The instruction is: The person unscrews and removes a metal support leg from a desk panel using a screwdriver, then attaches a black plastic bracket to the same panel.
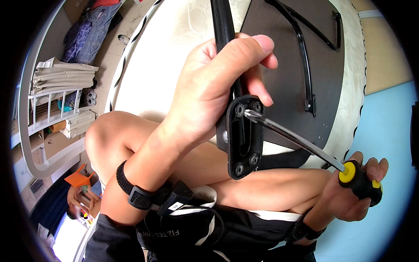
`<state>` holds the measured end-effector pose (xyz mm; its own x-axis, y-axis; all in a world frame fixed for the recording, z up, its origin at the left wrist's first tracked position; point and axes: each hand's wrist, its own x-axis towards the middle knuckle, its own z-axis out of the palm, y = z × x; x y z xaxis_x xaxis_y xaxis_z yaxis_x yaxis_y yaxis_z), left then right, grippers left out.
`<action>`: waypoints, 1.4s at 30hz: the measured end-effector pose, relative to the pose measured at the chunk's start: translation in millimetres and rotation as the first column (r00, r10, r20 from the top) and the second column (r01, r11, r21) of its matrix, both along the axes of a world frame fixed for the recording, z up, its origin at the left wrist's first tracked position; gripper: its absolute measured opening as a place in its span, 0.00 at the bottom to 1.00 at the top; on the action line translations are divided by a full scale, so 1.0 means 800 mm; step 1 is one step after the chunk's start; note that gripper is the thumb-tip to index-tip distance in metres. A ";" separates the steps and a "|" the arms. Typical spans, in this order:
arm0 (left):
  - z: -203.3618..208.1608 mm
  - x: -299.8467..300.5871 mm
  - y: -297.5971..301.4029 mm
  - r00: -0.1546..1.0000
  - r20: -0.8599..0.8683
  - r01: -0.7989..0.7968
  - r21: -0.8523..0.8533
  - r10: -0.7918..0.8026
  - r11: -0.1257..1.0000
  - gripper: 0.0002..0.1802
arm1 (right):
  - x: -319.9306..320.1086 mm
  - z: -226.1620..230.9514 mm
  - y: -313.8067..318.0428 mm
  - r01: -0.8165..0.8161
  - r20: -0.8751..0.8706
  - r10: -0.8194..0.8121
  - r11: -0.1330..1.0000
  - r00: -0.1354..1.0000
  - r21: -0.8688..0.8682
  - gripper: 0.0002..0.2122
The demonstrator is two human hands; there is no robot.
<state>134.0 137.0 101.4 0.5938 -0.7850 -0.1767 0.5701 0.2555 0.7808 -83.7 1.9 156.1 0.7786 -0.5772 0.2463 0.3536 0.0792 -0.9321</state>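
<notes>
My left hand [205, 87] is closed round a black metal tube [223, 26], thumb across the front and fingers curling behind. At the tube's lower end is a black oblong bracket [234, 150] with a long slot and several recessed screws, held above my crossed legs. My right hand [347, 205] grips a screwdriver [301, 143] by its black-and-yellow handle. Its metal shaft slants up to the left, and the tip is at the upper screws of the bracket. I cannot tell whether the tip sits in a screw head.
Beyond my hands a dark board [279, 65] lies on a cream mattress [161, 56]. A bent black tube frame [301, 48] rests on the board. At left are a white bed rail [39, 168], folded cloth [61, 74] and an orange chair [78, 175] near another person.
</notes>
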 end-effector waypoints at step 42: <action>-0.003 -0.001 0.000 1.000 -0.012 -0.005 -0.016 0.005 1.000 0.15 | 0.013 -0.012 -0.008 -0.190 0.082 0.200 0.975 0.976 -0.114 0.22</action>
<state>133.6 137.3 99.3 0.5957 -0.7846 -0.1716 0.5783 0.2707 0.7696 -73.4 -4.8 146.6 0.8446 -0.3833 0.3738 0.4261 0.0586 -0.9028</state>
